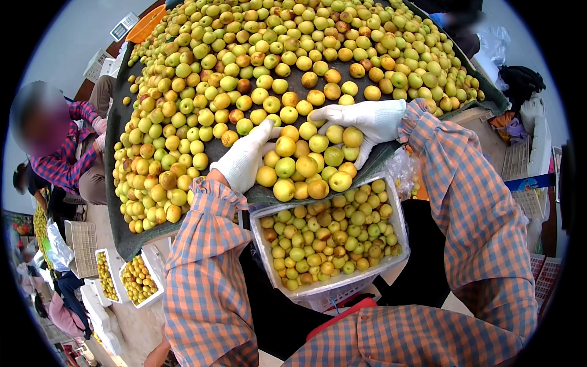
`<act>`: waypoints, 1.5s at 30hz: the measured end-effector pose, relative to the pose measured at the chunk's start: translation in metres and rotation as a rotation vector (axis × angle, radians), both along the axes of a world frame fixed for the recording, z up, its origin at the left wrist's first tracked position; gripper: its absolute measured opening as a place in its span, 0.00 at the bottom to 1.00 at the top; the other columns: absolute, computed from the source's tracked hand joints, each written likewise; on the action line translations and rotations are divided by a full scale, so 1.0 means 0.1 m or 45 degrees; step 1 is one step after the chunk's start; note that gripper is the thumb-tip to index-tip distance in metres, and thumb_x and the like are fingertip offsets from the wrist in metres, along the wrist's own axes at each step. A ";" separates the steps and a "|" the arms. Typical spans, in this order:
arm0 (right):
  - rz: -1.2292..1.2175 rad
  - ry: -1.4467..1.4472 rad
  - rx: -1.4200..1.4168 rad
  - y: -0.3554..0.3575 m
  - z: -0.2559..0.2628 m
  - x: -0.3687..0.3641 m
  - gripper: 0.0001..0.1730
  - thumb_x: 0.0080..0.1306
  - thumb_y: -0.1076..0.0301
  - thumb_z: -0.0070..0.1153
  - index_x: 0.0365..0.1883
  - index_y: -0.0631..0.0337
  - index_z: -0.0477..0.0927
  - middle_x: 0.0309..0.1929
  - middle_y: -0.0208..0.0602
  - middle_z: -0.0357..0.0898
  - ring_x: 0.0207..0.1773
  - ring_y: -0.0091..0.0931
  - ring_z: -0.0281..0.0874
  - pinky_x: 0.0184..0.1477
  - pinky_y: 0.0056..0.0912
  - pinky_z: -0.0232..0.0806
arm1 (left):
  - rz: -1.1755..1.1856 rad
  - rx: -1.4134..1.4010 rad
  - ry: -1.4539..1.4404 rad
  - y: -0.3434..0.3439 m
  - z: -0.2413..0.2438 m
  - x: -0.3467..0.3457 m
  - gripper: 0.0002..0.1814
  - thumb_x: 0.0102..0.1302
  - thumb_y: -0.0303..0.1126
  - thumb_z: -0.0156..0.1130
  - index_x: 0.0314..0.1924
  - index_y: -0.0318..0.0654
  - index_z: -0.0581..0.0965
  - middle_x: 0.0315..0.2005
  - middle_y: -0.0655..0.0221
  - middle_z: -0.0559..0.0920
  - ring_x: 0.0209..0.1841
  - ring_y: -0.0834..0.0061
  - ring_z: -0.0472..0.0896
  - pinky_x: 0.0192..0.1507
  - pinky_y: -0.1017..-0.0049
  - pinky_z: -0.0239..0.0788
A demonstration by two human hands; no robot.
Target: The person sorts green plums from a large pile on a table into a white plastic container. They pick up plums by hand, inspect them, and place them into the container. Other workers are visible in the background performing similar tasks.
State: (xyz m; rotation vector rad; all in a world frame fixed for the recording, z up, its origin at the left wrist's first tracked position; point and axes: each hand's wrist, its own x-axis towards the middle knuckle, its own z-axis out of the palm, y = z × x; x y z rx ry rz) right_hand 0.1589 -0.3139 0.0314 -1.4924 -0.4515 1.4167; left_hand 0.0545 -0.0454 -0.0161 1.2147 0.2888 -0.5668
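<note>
A cluster of yellow-green fresh jujubes [306,166] lies at the near edge of a sloping table lined with dark green cloth [215,149]. White-gloved, my left hand [245,158] cups the cluster from the left, its thumb upward and its other fingers mostly hidden by fruit. From the right, my right hand [367,121] curves around the same cluster, thumb stretched across the top and fingers down its side. Just below the edge stands a white foam box [401,259] with a plastic liner, filled with smaller-looking jujubes [330,238].
A broad heap of jujubes [257,27] covers much of the table. An orange basin [146,23] and a digital scale [124,26] sit far left. Seated at left is a person in a checked shirt [69,160]. White boxes of jujubes [140,280] and a plastic crate [81,247] stand on the floor.
</note>
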 end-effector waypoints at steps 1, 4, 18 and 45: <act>0.017 0.016 -0.041 0.03 0.02 -0.05 0.41 0.77 0.41 0.43 0.79 0.53 0.49 0.80 0.40 0.46 0.79 0.36 0.52 0.57 0.49 0.79 | -0.018 -0.026 -0.022 0.01 -0.02 0.01 0.39 0.75 0.60 0.48 0.71 0.34 0.66 0.65 0.51 0.71 0.68 0.62 0.69 0.70 0.66 0.59; 0.019 0.121 0.279 0.17 -0.44 -0.01 0.41 0.76 0.44 0.48 0.78 0.57 0.52 0.78 0.38 0.54 0.77 0.26 0.57 0.73 0.33 0.61 | 0.004 0.035 0.027 -0.08 0.03 0.04 0.35 0.75 0.56 0.51 0.68 0.35 0.67 0.65 0.56 0.72 0.66 0.65 0.72 0.68 0.68 0.64; -0.070 -0.200 0.184 -0.04 0.05 -0.56 0.36 0.76 0.43 0.49 0.67 0.66 0.66 0.65 0.45 0.70 0.66 0.33 0.72 0.57 0.34 0.78 | -0.133 0.078 -0.269 -0.41 0.43 -0.32 0.26 0.76 0.51 0.53 0.61 0.38 0.74 0.55 0.67 0.80 0.56 0.77 0.78 0.59 0.75 0.72; -0.304 -1.213 0.072 -0.08 0.21 -0.02 0.19 0.72 0.59 0.56 0.56 0.61 0.80 0.54 0.41 0.80 0.56 0.31 0.80 0.60 0.32 0.70 | 0.407 0.960 -0.727 0.12 0.50 -0.23 0.18 0.71 0.39 0.59 0.54 0.37 0.81 0.47 0.63 0.84 0.50 0.71 0.81 0.55 0.73 0.71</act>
